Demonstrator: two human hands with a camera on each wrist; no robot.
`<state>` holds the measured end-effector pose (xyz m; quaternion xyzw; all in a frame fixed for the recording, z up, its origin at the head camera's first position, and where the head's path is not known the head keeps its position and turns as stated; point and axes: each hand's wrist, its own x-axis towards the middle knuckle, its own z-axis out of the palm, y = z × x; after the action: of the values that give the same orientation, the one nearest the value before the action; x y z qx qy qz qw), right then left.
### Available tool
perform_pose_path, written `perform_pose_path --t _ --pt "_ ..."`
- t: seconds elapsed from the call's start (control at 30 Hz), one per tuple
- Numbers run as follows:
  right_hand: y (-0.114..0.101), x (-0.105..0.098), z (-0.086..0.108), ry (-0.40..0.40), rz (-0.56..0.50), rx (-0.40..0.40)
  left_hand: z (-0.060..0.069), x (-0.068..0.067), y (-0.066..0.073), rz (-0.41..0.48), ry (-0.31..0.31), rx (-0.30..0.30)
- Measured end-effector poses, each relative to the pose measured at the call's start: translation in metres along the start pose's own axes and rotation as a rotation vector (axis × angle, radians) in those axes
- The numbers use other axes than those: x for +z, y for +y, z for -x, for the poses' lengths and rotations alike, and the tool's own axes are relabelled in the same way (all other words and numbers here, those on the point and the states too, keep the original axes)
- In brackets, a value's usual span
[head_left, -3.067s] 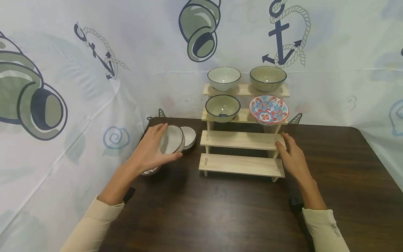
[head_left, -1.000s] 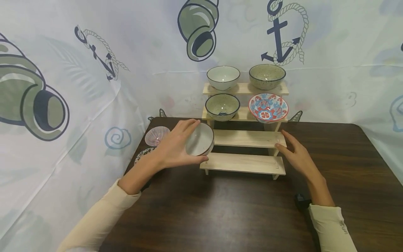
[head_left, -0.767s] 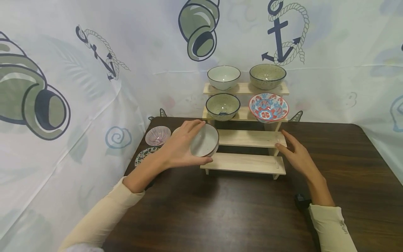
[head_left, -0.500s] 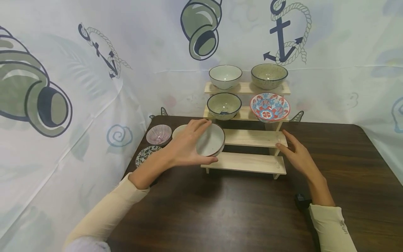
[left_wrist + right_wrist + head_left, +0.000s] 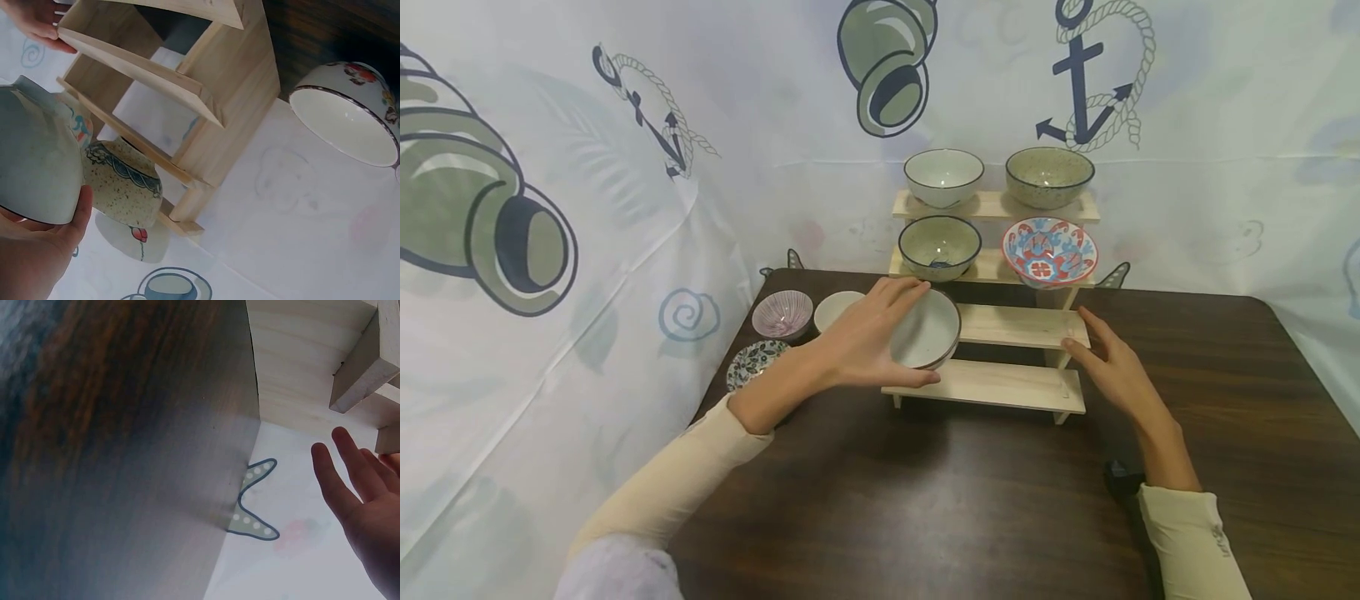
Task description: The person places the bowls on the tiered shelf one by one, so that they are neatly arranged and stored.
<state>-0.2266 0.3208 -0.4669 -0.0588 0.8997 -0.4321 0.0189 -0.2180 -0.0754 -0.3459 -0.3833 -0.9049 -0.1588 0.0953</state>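
Observation:
My left hand [image 5: 868,337] grips a white bowl [image 5: 927,331] with a dark rim, thumb below and fingers above. The bowl is tilted in front of the left part of the wooden tiered stand [image 5: 1011,325]. In the left wrist view the bowl's pale outside [image 5: 37,156] faces the camera. My right hand [image 5: 1108,367] rests at the right end of the third shelf, thumb touching its edge; in the right wrist view its fingers [image 5: 350,469] are fairly straight. On the upper shelves stand a white bowl [image 5: 943,179], a speckled bowl [image 5: 1048,177], a green bowl [image 5: 940,248] and a red-blue patterned bowl [image 5: 1049,252].
At the table's left side are a pink striped bowl [image 5: 782,315], a small white bowl [image 5: 835,310] partly hidden by my left hand, and a dark floral bowl [image 5: 756,362]. A printed cloth [image 5: 820,100] hangs behind the dark wooden table [image 5: 970,492].
My left hand has carried the white bowl rightward from beside the other bowls on the left to the front of the stand. My right hand stays by the shelf end.

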Motion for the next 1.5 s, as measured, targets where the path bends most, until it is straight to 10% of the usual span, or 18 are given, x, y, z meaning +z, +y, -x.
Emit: perform_pose_path --t 1.5 --pt "0.001 0.002 -0.003 0.010 -0.018 0.005 -0.044 0.034 0.014 -0.071 -0.032 0.232"
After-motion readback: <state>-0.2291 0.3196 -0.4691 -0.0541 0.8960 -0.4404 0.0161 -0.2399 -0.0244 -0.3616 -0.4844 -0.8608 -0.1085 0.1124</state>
